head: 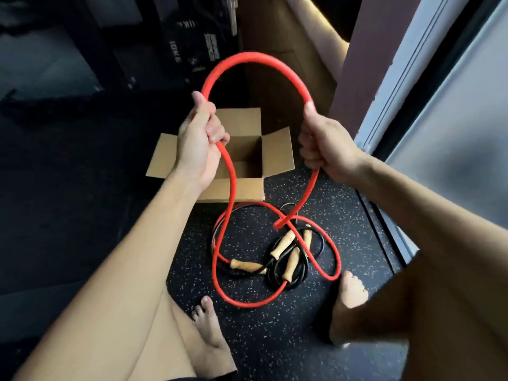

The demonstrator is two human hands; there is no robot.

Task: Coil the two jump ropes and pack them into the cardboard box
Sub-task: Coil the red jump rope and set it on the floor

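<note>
Two jump ropes (275,254), four wooden handles (283,247), one cardboard box (277,149)

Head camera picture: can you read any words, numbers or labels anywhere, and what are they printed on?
"10KG", white and turned sideways, on a dark weight plate in the background.
More white lettering on the dark gear beside it: too blurred to read.
Cardboard box, red rope, wooden handles: no readable text.

An arch of one jump rope (264,57) is held up between the left hand (196,141) and the right hand (323,145), above and in front of the cardboard box (277,149) set on the floor (343,215). Nearer than the box, the rope's slack is laid in loops over the other jump rope (298,281), with four handles (291,264) heaped among them. Two bare feet (349,301) are placed nearest, either side of the heap.
</note>
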